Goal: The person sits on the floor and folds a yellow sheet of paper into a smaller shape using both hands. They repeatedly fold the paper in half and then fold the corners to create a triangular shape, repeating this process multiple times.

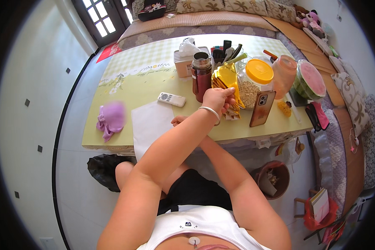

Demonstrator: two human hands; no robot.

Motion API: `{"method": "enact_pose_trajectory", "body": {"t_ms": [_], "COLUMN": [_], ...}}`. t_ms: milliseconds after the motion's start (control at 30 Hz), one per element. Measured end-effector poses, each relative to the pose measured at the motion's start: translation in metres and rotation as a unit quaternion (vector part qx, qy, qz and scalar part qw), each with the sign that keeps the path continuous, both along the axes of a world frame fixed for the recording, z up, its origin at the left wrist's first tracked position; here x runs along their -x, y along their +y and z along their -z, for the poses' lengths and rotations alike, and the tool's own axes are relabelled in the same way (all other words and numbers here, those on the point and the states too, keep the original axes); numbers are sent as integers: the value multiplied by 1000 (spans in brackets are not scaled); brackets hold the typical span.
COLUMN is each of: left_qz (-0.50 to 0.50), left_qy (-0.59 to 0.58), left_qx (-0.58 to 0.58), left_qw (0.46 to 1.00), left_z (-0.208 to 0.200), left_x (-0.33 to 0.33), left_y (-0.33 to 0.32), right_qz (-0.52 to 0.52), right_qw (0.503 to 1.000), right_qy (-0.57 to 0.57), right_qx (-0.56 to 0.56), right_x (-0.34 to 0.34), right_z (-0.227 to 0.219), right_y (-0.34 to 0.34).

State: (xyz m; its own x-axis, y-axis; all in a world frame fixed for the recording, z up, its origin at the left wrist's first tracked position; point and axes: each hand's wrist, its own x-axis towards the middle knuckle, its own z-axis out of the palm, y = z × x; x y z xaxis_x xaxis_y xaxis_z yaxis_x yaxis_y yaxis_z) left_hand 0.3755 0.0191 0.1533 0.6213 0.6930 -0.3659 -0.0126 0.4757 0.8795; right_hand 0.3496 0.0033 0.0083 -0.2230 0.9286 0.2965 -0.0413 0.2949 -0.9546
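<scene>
My arms cross over the table. My left hand [221,100], with a white bracelet at the wrist, reaches to the right and closes its fingers on a gold foil packet [237,93] from a standing bunch. A dark red thermos [201,77] with a steel top stands just left of it. A yellow-lidded clear jar [250,89] of pale pieces is behind the fingers. My right hand [179,120] passes under the left forearm, which hides most of it; a few fingers show beside a white sheet of paper [148,125] and below a white remote [171,99].
A crumpled purple cloth [111,118], blurred at its top, lies at the table's left. To the right are a phone [262,109] propped upright, a pink-tinted jar [284,75] and a cut watermelon [310,81]. A tissue box [187,62] stands behind. A bin [273,179] is on the floor.
</scene>
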Motion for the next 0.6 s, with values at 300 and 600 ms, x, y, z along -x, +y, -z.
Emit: {"method": "enact_pose_trajectory", "body": {"t_ms": [300,600], "left_qz": [-25,-17], "left_qy": [3,236], "left_qx": [-147,-530], "left_qw": [989,814], "left_z": [16,73], "left_x": [111,317], "left_y": [9,30], "right_qz": [187,141], "right_qw": [981,965], "right_qy": [14,-207], "right_qx": [-54,-82], "right_x": [18,13], "right_z": [22,-31], "right_y": [5,-11]}}
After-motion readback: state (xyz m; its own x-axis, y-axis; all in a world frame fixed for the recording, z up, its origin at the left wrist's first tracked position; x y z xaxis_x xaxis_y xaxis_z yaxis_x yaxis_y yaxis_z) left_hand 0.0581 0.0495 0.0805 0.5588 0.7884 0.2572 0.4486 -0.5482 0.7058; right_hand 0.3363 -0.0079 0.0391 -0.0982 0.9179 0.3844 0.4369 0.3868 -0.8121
